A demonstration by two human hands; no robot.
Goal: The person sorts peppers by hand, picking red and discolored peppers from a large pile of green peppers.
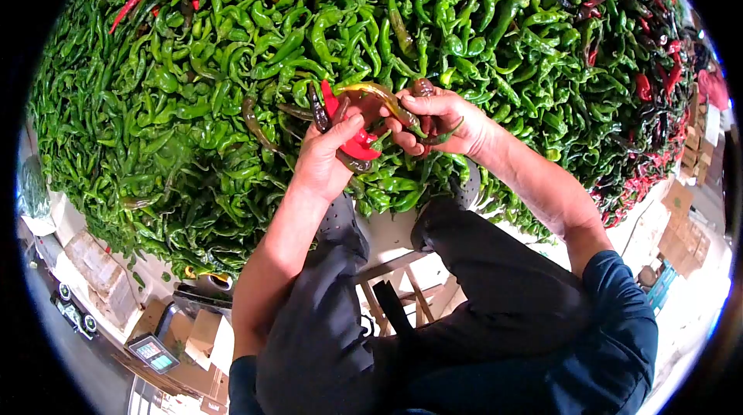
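A large heap of green chili peppers (178, 113) spreads out before me. My left hand (323, 158) is closed around several peppers, among them a bright red chili pepper (357, 147) and a dark brown-purple chili pepper (318, 109). Close beside it, my right hand (447, 119) grips a few more, including a curved yellow-brown chili pepper (387, 96) and a dark one whose tip shows above the fingers. Both hands are just over the near part of the heap, their bunches almost meeting. My fingers partly hide the held peppers, so I cannot tell how many there are.
Red and dark peppers (646, 90) gather at the heap's right side. My knees and dark shoes (340, 229) are against its near edge. Cardboard boxes (205, 338) and a scale with a keypad (155, 355) stand at lower left; more cardboard (681, 233) lies right.
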